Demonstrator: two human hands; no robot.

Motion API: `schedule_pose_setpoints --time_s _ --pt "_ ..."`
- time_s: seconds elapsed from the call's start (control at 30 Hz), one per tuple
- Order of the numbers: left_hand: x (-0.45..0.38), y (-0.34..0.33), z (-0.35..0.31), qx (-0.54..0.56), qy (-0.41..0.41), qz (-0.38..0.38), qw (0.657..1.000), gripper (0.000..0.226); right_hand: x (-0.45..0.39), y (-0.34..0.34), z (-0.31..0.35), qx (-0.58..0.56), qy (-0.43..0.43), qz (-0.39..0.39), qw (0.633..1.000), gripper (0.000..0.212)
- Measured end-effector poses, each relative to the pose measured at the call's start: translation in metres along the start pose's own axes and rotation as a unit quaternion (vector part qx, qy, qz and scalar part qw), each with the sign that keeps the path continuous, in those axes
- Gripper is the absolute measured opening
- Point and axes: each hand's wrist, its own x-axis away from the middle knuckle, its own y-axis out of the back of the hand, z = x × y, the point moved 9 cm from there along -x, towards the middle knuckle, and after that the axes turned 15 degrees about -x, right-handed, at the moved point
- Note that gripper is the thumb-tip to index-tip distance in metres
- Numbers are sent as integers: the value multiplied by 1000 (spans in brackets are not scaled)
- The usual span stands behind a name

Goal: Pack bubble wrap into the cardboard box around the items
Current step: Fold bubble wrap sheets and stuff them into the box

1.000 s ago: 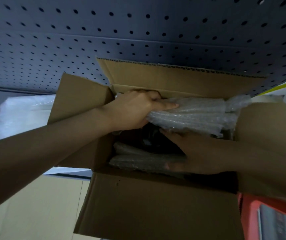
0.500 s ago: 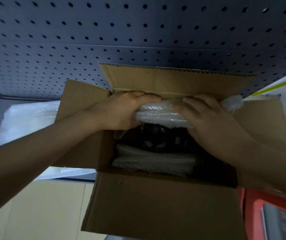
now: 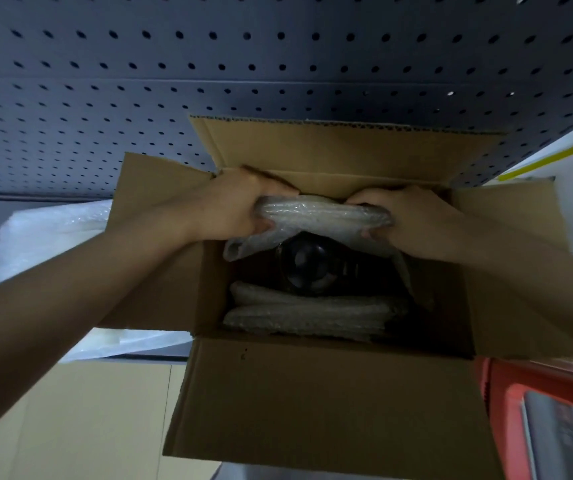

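An open cardboard box (image 3: 330,403) stands in front of me with its flaps spread. A folded wad of bubble wrap (image 3: 323,216) lies along the far inner wall. My left hand (image 3: 233,206) grips its left end and my right hand (image 3: 413,220) grips its right end. Below the wad sits a dark round item (image 3: 307,268), partly hidden by the wrap. More folded bubble wrap (image 3: 309,313) fills the near side of the box.
A grey pegboard wall (image 3: 278,64) rises right behind the box. A pile of white bubble wrap (image 3: 46,233) lies to the left of the box. A red case (image 3: 548,420) sits at the lower right, touching the box's corner.
My right hand came out from inside the box onto the wad, then slid to its right end. The wad got folded shorter and pushed down against the far wall.
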Motion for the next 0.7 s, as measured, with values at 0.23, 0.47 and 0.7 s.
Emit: schedule_pose_setpoints --time_s 0.23,0.47,0.7 --pt "24 10 -11 -89 -10 -75 993 58 14 5 6 36 13 -11 999 51" --pt "2 4 -5 -152 22 -46 987 32 -3 -4 11 82 1 -12 997 43" --pt "5 -5 -20 -215 -8 -23 976 36 6 -13 19 186 0 -18 982 51"
